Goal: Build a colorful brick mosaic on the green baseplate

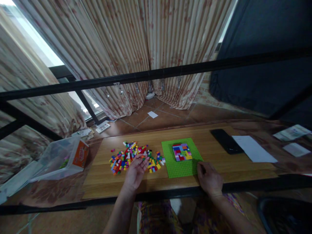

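While the left hand [136, 170] is near bricks [125, 158], the orange label [81, 153] is illegible.

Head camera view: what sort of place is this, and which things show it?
Probably a room in a home: long striped cream-and-red fabric curtains, a brown tiled floor and small multicoloured plastic bricks suggest it.
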### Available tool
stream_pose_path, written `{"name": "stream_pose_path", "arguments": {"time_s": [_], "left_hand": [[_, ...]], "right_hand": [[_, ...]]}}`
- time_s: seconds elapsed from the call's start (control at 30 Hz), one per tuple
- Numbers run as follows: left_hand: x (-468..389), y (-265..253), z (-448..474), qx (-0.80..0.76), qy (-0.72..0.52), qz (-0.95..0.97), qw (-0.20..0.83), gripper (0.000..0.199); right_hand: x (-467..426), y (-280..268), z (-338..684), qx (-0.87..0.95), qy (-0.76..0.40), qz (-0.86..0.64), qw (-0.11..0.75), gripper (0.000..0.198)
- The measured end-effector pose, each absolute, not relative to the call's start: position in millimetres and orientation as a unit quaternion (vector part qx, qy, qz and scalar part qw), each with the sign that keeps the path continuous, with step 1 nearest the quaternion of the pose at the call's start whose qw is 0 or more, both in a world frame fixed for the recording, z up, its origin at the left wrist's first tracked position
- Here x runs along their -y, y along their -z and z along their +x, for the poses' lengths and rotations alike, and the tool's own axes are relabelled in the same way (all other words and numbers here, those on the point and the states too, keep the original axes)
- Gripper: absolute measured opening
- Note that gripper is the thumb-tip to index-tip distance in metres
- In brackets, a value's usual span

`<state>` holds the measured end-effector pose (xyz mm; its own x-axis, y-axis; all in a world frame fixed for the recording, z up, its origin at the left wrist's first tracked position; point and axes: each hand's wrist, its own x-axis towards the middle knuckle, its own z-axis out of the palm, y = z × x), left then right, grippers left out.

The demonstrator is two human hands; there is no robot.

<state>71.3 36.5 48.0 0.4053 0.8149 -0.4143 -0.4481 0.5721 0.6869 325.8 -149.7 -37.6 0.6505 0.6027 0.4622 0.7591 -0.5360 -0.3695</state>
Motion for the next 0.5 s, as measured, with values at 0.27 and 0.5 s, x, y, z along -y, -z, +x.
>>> {"name": "stream_pose_path", "arguments": {"time_s": [0.27,0.5], "left_hand": [[-18.1,-50.8,112.1,-0.388,-0.372,0.212,0.816,0.023],[-3.8,-57.6,167.0,-0.360,-0.346,0.219,0.839,0.028]], "right_hand": [[150.8,34.4,324.1,0.417,0.143,-0.853,0.280,0.030],[150.5,23.4,319.1,0.410,0.111,-0.855,0.298,0.026]]}}
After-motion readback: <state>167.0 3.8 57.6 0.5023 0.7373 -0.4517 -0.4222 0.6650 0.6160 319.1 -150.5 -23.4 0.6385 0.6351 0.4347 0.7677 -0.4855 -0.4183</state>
